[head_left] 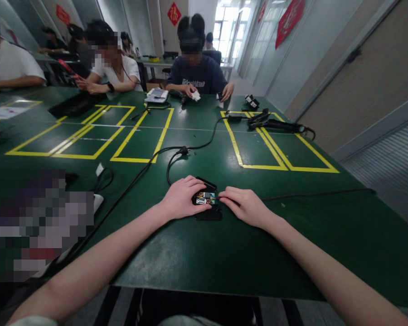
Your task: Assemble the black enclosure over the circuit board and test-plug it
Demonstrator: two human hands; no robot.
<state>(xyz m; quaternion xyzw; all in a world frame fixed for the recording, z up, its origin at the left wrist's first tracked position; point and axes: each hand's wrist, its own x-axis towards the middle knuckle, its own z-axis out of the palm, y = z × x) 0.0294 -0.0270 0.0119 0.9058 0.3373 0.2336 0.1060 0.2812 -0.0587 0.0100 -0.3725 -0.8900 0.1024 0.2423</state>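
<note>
A small circuit board (206,198) with gold-coloured round parts sits among black plastic casing pieces (209,214) on the table in front of me. My left hand (182,198) is closed around the board's left side, thumb below and fingers above. On the other side, my right hand (246,206) has its fingertips pinched at the board's right end, where a black cable (306,194) meets it. That cable runs off to the right behind my hand. Another black cable with a plug (183,151) curves down behind my left hand.
The green table (177,262) carries yellow tape frames (132,160). A long black cable (129,185) crosses it diagonally. A black tool-like object (275,124) lies at the back right. A person (200,74) across the table handles small parts; a white device (156,95) is nearby.
</note>
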